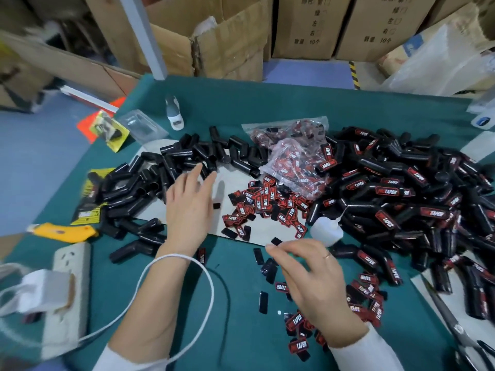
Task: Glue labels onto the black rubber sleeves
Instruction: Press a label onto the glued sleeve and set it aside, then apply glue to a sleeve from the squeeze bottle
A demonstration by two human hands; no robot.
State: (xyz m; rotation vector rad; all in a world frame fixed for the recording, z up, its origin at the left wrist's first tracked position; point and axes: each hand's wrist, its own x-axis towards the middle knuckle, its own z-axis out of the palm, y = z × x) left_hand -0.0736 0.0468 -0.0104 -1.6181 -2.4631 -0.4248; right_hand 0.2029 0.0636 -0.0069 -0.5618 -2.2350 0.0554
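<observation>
White cable (171,263) loops nearest, over the left wrist; left hand (187,207) reaches open-fingered toward unlabelled sleeves (171,159) just beyond, lying every which way. Right hand (313,279) pinches a small dark label (276,241), face hidden. Labelled sleeves (401,194) heap right on the worktop (241,103)

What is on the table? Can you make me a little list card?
left hand: open, reaching toward plain sleeves
right hand: fingertips pinching a small black piece
labelled sleeves: big pile, right
loose labels: middle, red and black
glue bottle: white, beside the labels
table: green
</observation>
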